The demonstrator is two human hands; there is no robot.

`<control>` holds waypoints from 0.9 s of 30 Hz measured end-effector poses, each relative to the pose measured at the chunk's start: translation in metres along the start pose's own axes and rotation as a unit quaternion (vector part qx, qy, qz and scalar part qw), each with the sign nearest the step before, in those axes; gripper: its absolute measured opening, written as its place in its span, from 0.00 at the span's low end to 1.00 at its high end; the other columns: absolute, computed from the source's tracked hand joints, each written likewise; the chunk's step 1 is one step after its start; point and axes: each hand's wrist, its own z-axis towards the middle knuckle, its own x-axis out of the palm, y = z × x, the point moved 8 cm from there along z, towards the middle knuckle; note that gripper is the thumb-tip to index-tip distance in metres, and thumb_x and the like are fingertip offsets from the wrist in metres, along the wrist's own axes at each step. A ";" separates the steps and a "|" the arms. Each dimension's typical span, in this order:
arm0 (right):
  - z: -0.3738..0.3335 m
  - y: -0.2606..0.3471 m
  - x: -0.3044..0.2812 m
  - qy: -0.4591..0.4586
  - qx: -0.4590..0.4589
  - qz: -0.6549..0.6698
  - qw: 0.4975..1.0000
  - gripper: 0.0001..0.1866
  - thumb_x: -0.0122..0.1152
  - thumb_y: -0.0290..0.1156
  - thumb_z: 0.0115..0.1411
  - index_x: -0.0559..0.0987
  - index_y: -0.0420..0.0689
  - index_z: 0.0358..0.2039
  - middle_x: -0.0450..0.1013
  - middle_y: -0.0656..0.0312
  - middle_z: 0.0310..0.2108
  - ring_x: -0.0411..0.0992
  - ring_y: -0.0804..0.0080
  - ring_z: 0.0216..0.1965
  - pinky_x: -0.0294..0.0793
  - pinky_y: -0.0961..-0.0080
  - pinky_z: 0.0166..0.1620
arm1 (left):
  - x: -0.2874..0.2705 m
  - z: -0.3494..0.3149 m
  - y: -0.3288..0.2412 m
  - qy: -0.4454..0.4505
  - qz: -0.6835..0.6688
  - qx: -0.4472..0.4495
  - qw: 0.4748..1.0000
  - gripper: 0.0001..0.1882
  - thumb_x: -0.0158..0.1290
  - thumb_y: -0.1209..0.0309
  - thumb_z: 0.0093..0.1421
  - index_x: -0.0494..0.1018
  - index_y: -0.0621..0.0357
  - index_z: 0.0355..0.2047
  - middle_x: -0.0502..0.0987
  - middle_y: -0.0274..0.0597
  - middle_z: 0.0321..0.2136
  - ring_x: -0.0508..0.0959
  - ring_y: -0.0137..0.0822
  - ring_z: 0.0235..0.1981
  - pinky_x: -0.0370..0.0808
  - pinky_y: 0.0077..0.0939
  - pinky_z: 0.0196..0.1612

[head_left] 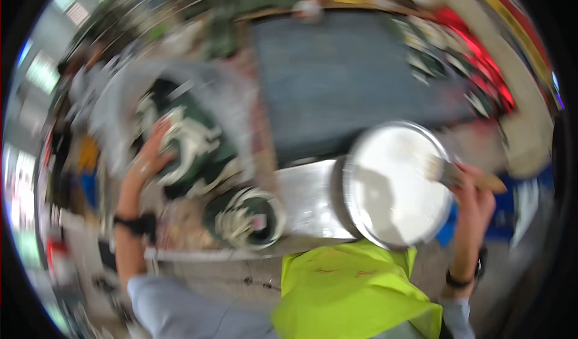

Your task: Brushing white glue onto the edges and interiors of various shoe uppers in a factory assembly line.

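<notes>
My right hand (472, 197) is closed round a flat brush (450, 173) with a wooden handle. The brush's pale bristles lie over the right side of a round metal pan (354, 209) that holds a smooth white substance (391, 182). At the left, my left hand (155, 149) has its fingers apart against a heap of dark green and white shoe uppers (195, 137). That heap rests on a clear plastic bag (123, 95). Nearer to me stands a green and white shoe upper (247, 218), with its opening at the right. Motion blurs the whole view.
A large dark grey board (349, 80) fills the middle of the table. More green and white pieces (427, 53) lie at its far right beside shiny red material (475, 50). Another person's hand (310, 8) is at its far edge. A metal sheet (310, 197) lies left of the pan.
</notes>
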 end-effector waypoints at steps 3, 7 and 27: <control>0.001 0.013 0.009 0.041 -0.004 0.039 0.998 0.10 0.50 0.26 0.62 0.73 0.35 0.42 0.73 0.59 0.40 0.71 0.78 0.37 0.74 0.79 0.41 | -0.018 -0.007 0.014 0.011 0.081 -0.024 0.996 0.35 0.42 0.84 0.48 0.54 0.59 0.60 0.55 0.54 0.60 0.59 0.51 0.60 0.58 0.34 0.60; -0.003 -0.016 -0.016 0.010 0.021 0.038 0.999 0.10 0.51 0.27 0.61 0.74 0.35 0.41 0.73 0.60 0.37 0.71 0.78 0.36 0.74 0.80 0.39 | -0.084 -0.063 -0.030 -0.085 -0.071 0.054 0.992 0.28 0.46 0.64 0.58 0.60 0.66 0.57 0.61 0.56 0.57 0.64 0.51 0.57 0.61 0.37 0.57; 0.050 -0.096 0.037 0.121 -0.005 -0.085 0.989 0.09 0.55 0.26 0.56 0.77 0.34 0.33 0.75 0.53 0.27 0.74 0.70 0.30 0.72 0.76 0.35 | 0.157 0.062 -0.258 0.220 -0.637 -0.174 0.718 0.15 0.62 0.73 0.44 0.77 0.57 0.35 0.75 0.46 0.38 0.76 0.39 0.39 0.72 0.31 0.43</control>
